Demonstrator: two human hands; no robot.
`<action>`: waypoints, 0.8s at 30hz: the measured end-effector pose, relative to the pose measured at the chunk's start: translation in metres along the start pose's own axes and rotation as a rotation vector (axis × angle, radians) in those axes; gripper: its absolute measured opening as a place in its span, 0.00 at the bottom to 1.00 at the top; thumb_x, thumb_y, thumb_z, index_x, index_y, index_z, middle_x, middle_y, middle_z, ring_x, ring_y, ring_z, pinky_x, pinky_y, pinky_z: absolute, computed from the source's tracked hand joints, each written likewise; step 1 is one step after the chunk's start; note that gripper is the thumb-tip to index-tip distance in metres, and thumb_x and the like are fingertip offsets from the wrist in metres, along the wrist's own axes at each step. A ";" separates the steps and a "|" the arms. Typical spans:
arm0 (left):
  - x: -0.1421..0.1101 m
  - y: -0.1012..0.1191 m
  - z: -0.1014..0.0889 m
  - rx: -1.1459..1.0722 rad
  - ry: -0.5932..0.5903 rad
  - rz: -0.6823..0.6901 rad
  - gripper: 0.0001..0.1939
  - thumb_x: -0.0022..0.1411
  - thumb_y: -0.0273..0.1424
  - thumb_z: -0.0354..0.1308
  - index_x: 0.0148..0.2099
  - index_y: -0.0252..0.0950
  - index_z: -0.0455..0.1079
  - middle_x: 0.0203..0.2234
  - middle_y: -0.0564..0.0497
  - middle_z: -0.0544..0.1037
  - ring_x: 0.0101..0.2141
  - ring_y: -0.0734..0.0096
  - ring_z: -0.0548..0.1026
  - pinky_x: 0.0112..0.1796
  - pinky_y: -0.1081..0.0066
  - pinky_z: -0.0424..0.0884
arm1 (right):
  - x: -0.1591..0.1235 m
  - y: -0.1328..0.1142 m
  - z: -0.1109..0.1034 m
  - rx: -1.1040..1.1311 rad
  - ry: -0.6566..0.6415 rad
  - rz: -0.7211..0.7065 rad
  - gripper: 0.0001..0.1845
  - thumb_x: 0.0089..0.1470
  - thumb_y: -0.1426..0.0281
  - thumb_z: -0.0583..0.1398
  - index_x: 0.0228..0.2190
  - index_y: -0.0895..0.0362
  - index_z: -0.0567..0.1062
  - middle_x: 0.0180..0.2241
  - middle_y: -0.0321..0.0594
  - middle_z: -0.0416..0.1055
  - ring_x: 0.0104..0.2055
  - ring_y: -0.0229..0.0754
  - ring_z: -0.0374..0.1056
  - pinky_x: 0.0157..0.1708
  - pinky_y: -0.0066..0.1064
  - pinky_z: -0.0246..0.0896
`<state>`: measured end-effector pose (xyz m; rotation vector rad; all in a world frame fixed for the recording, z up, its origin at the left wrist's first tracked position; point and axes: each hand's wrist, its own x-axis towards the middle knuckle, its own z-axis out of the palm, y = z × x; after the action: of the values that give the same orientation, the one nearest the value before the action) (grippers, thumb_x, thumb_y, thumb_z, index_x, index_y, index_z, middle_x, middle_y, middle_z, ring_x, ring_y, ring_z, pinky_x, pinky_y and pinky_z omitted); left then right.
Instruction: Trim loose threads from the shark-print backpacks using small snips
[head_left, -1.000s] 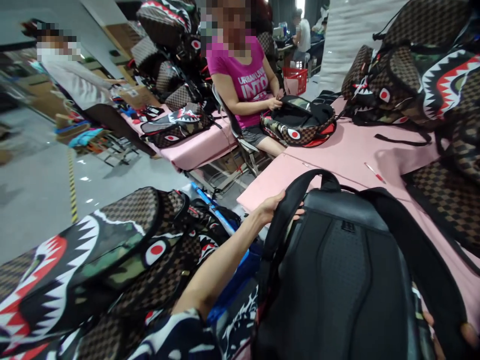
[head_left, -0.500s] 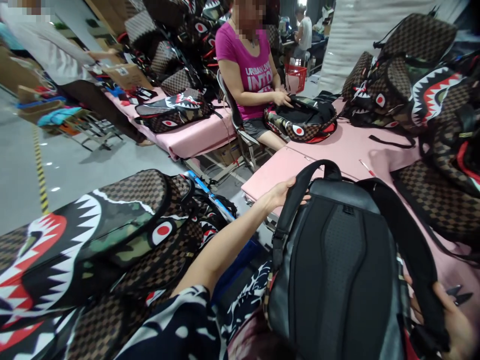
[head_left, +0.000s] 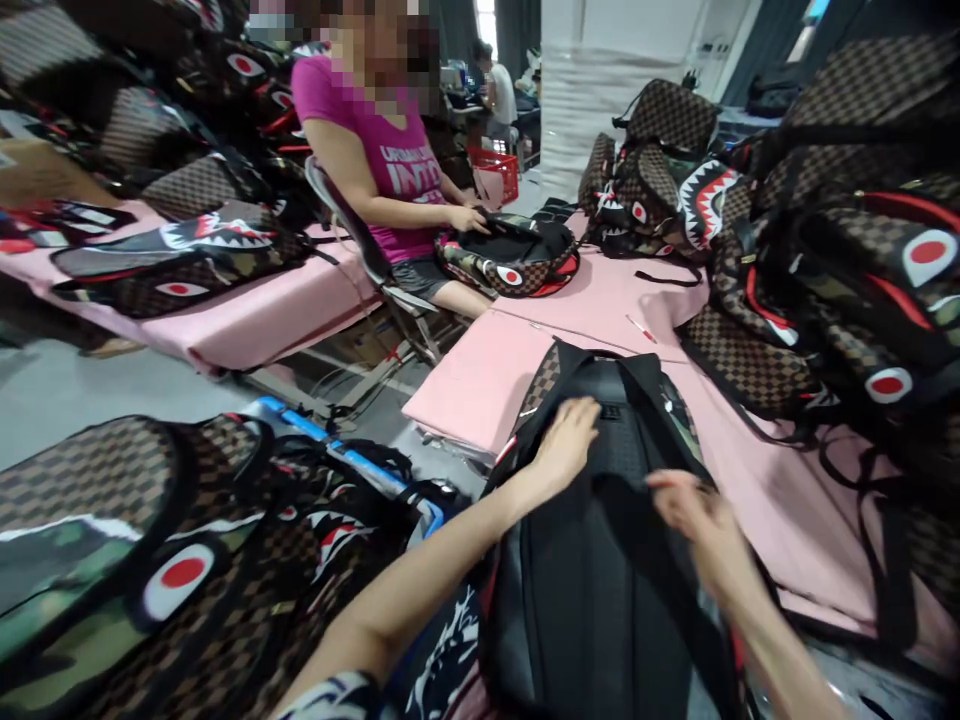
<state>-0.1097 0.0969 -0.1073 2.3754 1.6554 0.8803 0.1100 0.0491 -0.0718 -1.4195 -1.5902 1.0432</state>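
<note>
A backpack (head_left: 577,610) lies with its black padded back panel facing up, leaning from my lap onto the pink table edge. My left hand (head_left: 566,445) is closed over a black shoulder strap near the top of the panel. My right hand (head_left: 694,510) hovers over the right side of the panel with curled fingers, close to the other shoulder strap (head_left: 637,530). That hand is slightly blurred, and what its fingertips hold, if anything, does not show. Checkered and camouflage cloth peeks out at the bag's upper edges.
Shark-mouth backpacks (head_left: 90,560) are piled at my left beside a blue rail (head_left: 330,435). More bags (head_left: 817,260) crowd the right of the pink table (head_left: 480,380). Across it, a seated person (head_left: 375,160) handles another backpack (head_left: 517,270). A red-and-white pen-like item (head_left: 641,328) lies nearby.
My view has swung right. The backpack has tipped back with its top toward the table. My left hand has moved onto the panel's top, and my right hand has come up from the strap's lower end.
</note>
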 end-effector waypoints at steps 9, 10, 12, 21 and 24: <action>0.028 -0.010 0.002 0.053 -0.231 -0.061 0.10 0.55 0.31 0.60 0.40 0.37 0.66 0.35 0.49 0.69 0.38 0.63 0.68 0.40 0.63 0.63 | 0.123 0.011 0.003 -0.615 -0.247 -0.330 0.14 0.55 0.73 0.52 0.42 0.59 0.71 0.41 0.45 0.71 0.43 0.43 0.67 0.43 0.32 0.59; 0.019 -0.006 0.004 0.050 -0.197 -0.020 0.08 0.56 0.28 0.57 0.40 0.37 0.65 0.36 0.49 0.69 0.38 0.65 0.67 0.40 0.64 0.63 | 0.121 0.012 -0.006 -0.701 -0.320 -0.340 0.12 0.54 0.73 0.55 0.42 0.57 0.71 0.39 0.43 0.71 0.40 0.43 0.68 0.40 0.31 0.60; 0.000 0.003 0.009 0.051 -0.152 0.066 0.06 0.58 0.24 0.53 0.40 0.37 0.65 0.35 0.49 0.68 0.37 0.66 0.66 0.37 0.66 0.62 | 0.109 0.015 -0.017 -0.879 -0.415 -0.371 0.10 0.52 0.72 0.57 0.39 0.56 0.72 0.36 0.40 0.71 0.33 0.41 0.68 0.31 0.28 0.59; -0.060 0.011 0.032 0.039 -0.141 0.269 0.12 0.62 0.22 0.47 0.45 0.36 0.67 0.34 0.51 0.73 0.35 0.69 0.66 0.36 0.68 0.63 | 0.020 0.070 -0.008 -1.160 -0.358 -0.622 0.15 0.49 0.85 0.49 0.29 0.56 0.70 0.32 0.38 0.66 0.25 0.35 0.60 0.26 0.27 0.51; -0.075 0.014 0.037 0.028 -0.142 0.275 0.12 0.62 0.22 0.47 0.44 0.35 0.68 0.33 0.49 0.74 0.34 0.68 0.67 0.34 0.68 0.64 | 0.005 0.086 -0.009 -1.087 -0.366 -0.558 0.15 0.49 0.83 0.49 0.27 0.54 0.70 0.28 0.37 0.64 0.26 0.38 0.59 0.28 0.29 0.53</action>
<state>-0.0963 0.0327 -0.1619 2.6587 1.3200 0.7088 0.1511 0.0599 -0.1477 -1.2541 -2.8369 0.0279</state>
